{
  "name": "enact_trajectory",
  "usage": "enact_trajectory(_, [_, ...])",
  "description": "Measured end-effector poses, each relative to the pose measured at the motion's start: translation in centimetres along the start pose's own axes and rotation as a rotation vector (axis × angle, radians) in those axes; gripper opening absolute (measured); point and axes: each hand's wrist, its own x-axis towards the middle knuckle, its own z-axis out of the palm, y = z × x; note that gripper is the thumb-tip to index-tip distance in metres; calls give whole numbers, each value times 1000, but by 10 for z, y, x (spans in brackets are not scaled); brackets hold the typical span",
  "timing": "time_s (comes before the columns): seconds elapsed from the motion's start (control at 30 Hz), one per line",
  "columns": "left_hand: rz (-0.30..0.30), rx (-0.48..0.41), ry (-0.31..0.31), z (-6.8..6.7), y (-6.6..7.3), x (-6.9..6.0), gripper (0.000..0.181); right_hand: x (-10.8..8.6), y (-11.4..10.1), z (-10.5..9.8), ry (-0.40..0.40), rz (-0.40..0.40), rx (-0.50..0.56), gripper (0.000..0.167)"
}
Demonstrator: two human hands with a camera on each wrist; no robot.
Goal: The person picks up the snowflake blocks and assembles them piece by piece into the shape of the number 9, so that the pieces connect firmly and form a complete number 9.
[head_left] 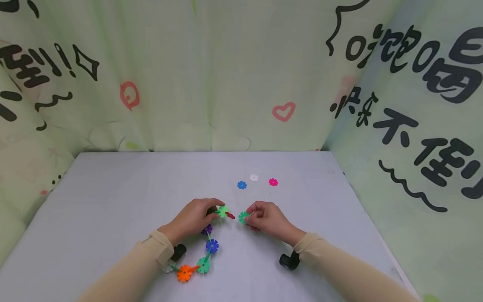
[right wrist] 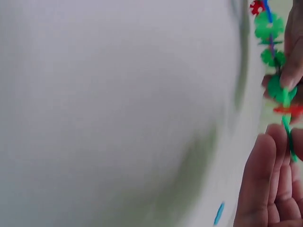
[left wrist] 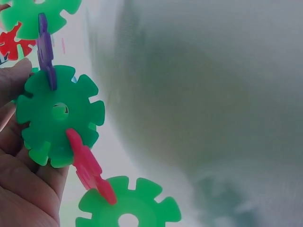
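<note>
My left hand [head_left: 194, 217] pinches the upper end of a chain of notched plastic discs, at a light green disc [head_left: 222, 211]. A red disc [head_left: 230, 215] sticks out from that end toward the right. From under the hand the chain curves down through a purple disc [head_left: 206, 230], a blue disc [head_left: 212, 246], a green disc [head_left: 203, 265] and an orange disc [head_left: 184, 273]. Between thumb and fingers, my right hand [head_left: 271, 220] grips a loose green disc [head_left: 243, 217], seen nearly edge-on in the right wrist view. In the head view a small gap separates it from the red disc.
Farther back on the white table [head_left: 151, 180] lie a blue disc [head_left: 242, 185], a white disc [head_left: 254, 178] and a pink disc [head_left: 273, 182]. Printed curtains [head_left: 226, 84] stand behind the table and along its sides. Each wrist carries a black camera [head_left: 289, 260].
</note>
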Motion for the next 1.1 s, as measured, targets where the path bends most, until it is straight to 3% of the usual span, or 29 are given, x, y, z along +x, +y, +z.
enact_trajectory(0.27, [59, 30, 17, 0, 1, 0, 35, -7, -12, 16, 54, 43, 156, 22])
enact_trajectory(0.63, [214, 104, 42, 2, 2, 4, 21, -3, -10, 20, 68, 62, 228, 21])
enact_trajectory(1.1, [224, 188, 78, 3, 5, 7, 11, 1, -8, 21, 70, 91, 259, 22])
